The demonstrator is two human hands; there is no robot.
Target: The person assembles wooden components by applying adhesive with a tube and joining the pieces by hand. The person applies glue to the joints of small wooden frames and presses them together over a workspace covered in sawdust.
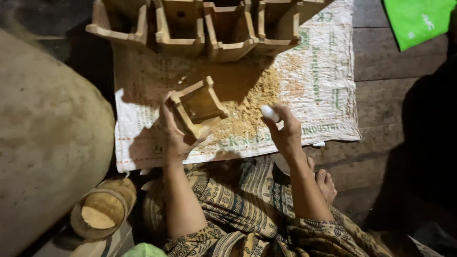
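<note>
The wooden box mould (199,105), a small square frame open at the top, sits tilted in our left hand (175,135) above the woven sack sheet (328,90). We grip it with the fingers closed around its lower wall, thumb on the near side. Our right hand (285,133) is just beside it, fingers pinched shut on a small white object (269,112) whose kind we cannot tell. Between and beneath both hands, a heap of tan sawdust-like powder (250,107) lies spread on the sheet. At the far edge of the sheet we see a row of similar wooden moulds (204,26) standing side by side. A round bamboo container (102,209) holding the same powder stands by our left knee. A large grey sack (43,143) fills the left side. A green bag (416,19) lies on the plank floor (381,157), well apart.
</note>
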